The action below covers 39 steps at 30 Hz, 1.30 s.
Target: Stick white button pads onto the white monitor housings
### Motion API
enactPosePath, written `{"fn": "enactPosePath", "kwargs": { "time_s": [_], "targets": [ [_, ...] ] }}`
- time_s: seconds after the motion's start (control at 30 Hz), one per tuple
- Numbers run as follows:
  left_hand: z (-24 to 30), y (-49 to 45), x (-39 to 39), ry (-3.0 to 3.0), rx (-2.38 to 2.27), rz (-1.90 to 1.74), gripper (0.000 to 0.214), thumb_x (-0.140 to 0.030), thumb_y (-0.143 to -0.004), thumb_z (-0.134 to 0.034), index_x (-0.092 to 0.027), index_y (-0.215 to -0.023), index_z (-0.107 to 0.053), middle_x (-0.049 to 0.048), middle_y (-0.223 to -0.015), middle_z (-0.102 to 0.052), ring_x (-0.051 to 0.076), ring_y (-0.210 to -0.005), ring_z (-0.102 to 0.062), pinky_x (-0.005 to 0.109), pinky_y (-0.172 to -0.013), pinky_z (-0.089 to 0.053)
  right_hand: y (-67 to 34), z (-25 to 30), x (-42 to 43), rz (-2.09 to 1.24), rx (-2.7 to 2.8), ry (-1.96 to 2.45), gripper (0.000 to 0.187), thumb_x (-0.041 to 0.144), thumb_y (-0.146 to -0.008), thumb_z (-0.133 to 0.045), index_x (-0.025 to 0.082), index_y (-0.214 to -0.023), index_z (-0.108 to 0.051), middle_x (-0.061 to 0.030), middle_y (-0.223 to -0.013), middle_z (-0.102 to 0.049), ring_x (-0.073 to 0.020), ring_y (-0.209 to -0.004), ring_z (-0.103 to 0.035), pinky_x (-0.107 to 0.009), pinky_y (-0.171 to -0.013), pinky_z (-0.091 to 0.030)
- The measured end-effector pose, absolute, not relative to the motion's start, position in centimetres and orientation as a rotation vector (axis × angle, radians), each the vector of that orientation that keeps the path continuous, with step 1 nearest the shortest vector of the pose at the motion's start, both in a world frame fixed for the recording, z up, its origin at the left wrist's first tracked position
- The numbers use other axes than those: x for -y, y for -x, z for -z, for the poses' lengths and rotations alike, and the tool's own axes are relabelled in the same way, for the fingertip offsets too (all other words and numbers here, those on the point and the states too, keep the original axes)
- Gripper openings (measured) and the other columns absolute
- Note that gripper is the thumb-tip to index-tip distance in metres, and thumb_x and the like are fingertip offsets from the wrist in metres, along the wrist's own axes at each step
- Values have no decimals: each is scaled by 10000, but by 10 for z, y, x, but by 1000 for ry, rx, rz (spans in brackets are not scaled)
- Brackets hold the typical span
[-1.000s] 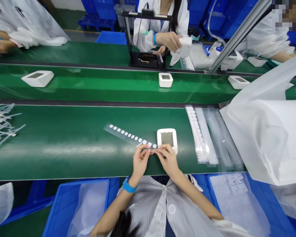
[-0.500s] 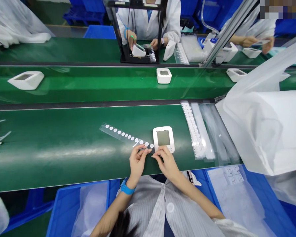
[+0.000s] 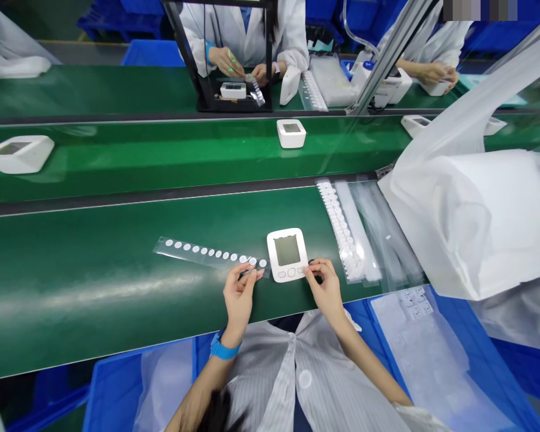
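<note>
Head view: blue bin (image 3: 112, 387), lower left, with a translucent bag (image 3: 162, 384) in it; second blue bin (image 3: 490, 366), lower right. Left hand (image 3: 238, 300), lower centre, blue wristband (image 3: 225, 348) at the wrist; grip pinched on a clear strip (image 3: 189, 254) bearing one row of white discs, near its right end. Right hand (image 3: 328, 291), right of centre; fingertips at the lower right corner of a white device (image 3: 288, 250); whether its grip is closed on that corner cannot be told. White device: screen up on the green tabletop (image 3: 94, 300), centre of frame, just beside the strip's right end. Disc sheets (image 3: 337, 225), right of centre, beside plain clear strips (image 3: 389, 240). White bag (image 3: 499, 222), right edge. Beyond: green channel (image 3: 162, 162) carrying white units, one at upper centre (image 3: 291, 133), one at upper left (image 3: 20, 155). Farthest: black frame (image 3: 269, 60), upper centre, a co-worker in white sleeves (image 3: 292, 36) behind it.
</note>
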<state>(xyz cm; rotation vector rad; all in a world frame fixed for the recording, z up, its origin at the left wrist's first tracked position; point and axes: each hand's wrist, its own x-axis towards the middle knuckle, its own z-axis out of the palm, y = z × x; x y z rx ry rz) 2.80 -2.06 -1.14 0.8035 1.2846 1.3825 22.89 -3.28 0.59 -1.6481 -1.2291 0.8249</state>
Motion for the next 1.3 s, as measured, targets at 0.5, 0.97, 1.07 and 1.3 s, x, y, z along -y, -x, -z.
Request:
{"fn": "enactPosePath", "kwargs": {
  "time_s": [0.5,0.97,1.07,1.3],
  "targets": [
    [13,-28,21,-827,-1299,-1378,280,-317,-815,-697,-211,-1051,-588,32,-1023,-622,171,-826,-726,338,-846,-583,-214,-7,37,-647,1277,1672,149,281,-906,-533,198,-782,-539,-71,-967,-526,-192,-908,-549,-346,-777,-458],
    [12,-28,21,-832,-1297,-1376,282,-333,-810,-701,-217,-1043,-595,29,-1021,-632,175,-831,-726,345,-840,-586,-206,0,39,-541,1304,1664,116,261,-921,-492,213,-816,-478,-80,-1010,-486,-205,-978,-534,-367,-806,-458],
    [12,-27,21,-831,-1295,-1372,276,-327,-812,-700,-218,-1043,-595,27,-1027,-631,169,-836,-724,339,-854,-579,-207,2,39,-549,1301,1650,89,266,-921,-498,208,-854,-500,-90,-1041,-496,-205,-989,-538,-356,-795,-463],
    [13,-28,21,-810,-1269,-1378,267,-307,-817,-699,-222,-1048,-594,22,-1024,-617,162,-832,-726,322,-854,-577,-213,2,40,-655,1230,1633,100,294,-936,-491,202,-947,-529,-106,-1089,-565,-203,-955,-574,-353,-774,-474]
  ]
}}
